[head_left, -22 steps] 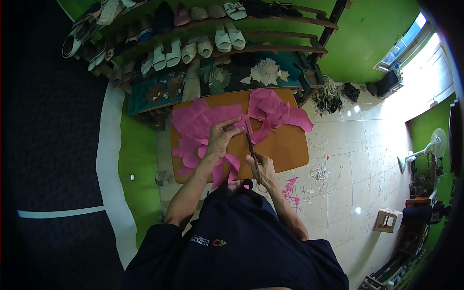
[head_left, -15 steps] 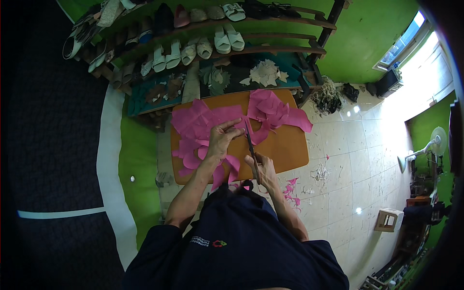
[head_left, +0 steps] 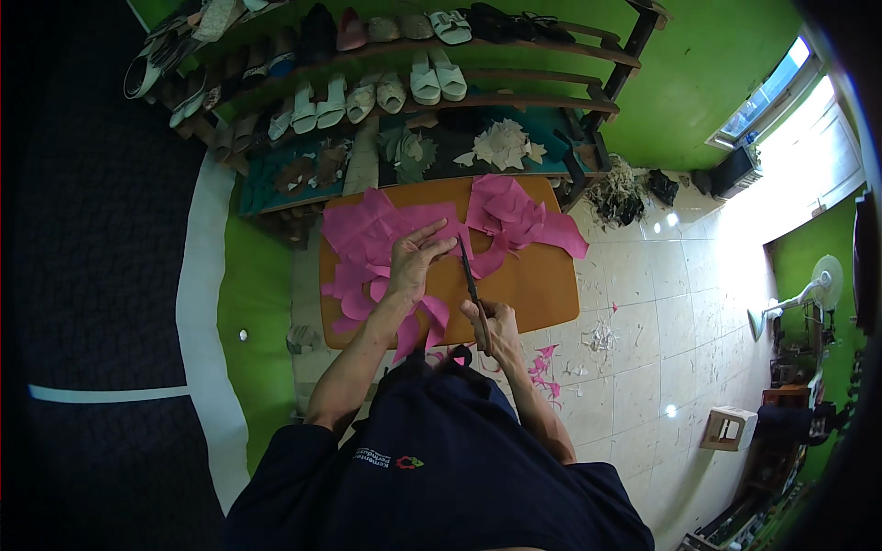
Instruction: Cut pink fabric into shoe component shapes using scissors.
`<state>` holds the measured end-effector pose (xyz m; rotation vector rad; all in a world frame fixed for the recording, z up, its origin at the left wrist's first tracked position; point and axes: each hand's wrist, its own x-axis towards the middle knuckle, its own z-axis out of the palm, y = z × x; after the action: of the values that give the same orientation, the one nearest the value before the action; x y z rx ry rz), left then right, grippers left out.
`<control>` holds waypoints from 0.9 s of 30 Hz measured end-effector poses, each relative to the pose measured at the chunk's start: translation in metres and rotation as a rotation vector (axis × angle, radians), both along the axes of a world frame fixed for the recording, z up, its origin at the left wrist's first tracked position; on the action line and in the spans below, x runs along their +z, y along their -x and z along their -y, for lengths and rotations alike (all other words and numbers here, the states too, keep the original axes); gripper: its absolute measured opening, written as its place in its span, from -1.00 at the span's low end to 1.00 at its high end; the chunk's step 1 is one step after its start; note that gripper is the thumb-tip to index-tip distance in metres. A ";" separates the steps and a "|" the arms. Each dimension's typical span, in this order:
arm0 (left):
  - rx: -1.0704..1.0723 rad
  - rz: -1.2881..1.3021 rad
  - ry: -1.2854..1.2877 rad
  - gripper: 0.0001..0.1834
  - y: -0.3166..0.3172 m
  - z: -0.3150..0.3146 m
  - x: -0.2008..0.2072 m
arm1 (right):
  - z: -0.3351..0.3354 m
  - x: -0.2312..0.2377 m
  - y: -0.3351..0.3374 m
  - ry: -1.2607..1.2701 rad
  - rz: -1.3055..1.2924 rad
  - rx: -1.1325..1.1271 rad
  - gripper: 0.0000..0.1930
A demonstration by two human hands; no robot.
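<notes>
Floor, pale and tiled, extends to the right of the work area. Shoe rack stands at the far side, its shelves bearing sandals and shoes. Bench, orange-brown with rounded corners, lies between rack and person. Pink sheets occupy the bench in two groups; the right group reaches the right edge. Scissors point away from the person, tips near the sheet beside the left fingers. Right grip is closed around the scissors' handles. Left grip is positioned over the sheets; whether it pinches material cannot be determined. Pink scraps lie on the floor near the right forearm.
</notes>
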<state>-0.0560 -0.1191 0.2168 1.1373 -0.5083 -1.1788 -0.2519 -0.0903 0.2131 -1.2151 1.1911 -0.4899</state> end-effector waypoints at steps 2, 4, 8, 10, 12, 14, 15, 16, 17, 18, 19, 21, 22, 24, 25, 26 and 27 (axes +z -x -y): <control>-0.024 0.040 0.006 -0.50 0.001 -0.003 -0.008 | 0.000 -0.003 -0.002 0.027 0.017 0.005 -0.34; -0.050 0.036 0.047 -0.50 0.005 -0.006 -0.015 | 0.002 -0.004 -0.006 0.125 -0.007 0.007 -0.35; -0.099 0.050 0.063 -0.49 0.010 -0.009 -0.018 | 0.009 -0.015 -0.009 0.198 -0.028 -0.022 -0.33; -0.107 0.044 0.054 -0.49 0.010 -0.010 -0.012 | 0.011 -0.016 -0.007 0.216 -0.013 -0.019 -0.33; -0.112 0.037 0.046 -0.48 0.009 -0.009 -0.010 | 0.012 -0.013 -0.004 0.191 -0.018 -0.002 -0.32; -0.121 0.019 0.082 -0.49 0.006 -0.010 -0.010 | 0.012 -0.010 -0.003 0.164 -0.023 0.015 -0.32; -0.119 0.017 0.082 -0.49 0.005 -0.011 -0.010 | 0.012 -0.010 -0.002 0.144 -0.044 0.028 -0.31; -0.086 -0.012 0.048 -0.49 0.005 -0.010 -0.005 | 0.014 -0.010 -0.001 0.125 -0.065 0.039 -0.30; -0.053 -0.041 0.015 -0.50 0.005 -0.010 -0.003 | 0.013 -0.012 -0.001 0.127 -0.069 0.040 -0.30; -0.052 -0.045 0.018 -0.50 0.005 -0.008 -0.006 | 0.010 -0.016 -0.002 0.117 -0.062 0.030 -0.31; -0.031 -0.046 0.044 -0.49 0.004 -0.006 -0.009 | 0.008 -0.016 -0.004 0.108 -0.056 0.025 -0.31; -0.005 -0.052 0.076 -0.48 0.003 -0.005 -0.014 | 0.007 -0.012 -0.006 0.138 -0.061 0.040 -0.33; -0.010 -0.030 0.068 -0.49 0.004 -0.006 -0.013 | 0.006 -0.010 -0.008 0.162 -0.061 0.045 -0.35; -0.013 -0.012 0.062 -0.49 0.008 -0.007 -0.010 | 0.008 -0.017 -0.011 0.082 -0.017 0.037 -0.38; -0.033 -0.001 0.063 -0.49 0.008 -0.008 -0.007 | 0.009 -0.018 -0.015 0.082 -0.003 0.025 -0.37; -0.053 0.012 0.062 -0.48 0.009 -0.009 -0.006 | 0.011 -0.017 -0.017 0.083 0.011 0.013 -0.37; -0.052 0.010 0.062 -0.48 0.009 -0.010 -0.007 | 0.011 -0.015 -0.017 0.082 0.010 0.014 -0.37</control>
<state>-0.0645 -0.1096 0.2098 1.0829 -0.5811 -1.1944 -0.2348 -0.1017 0.1981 -1.2893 1.1627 -0.5379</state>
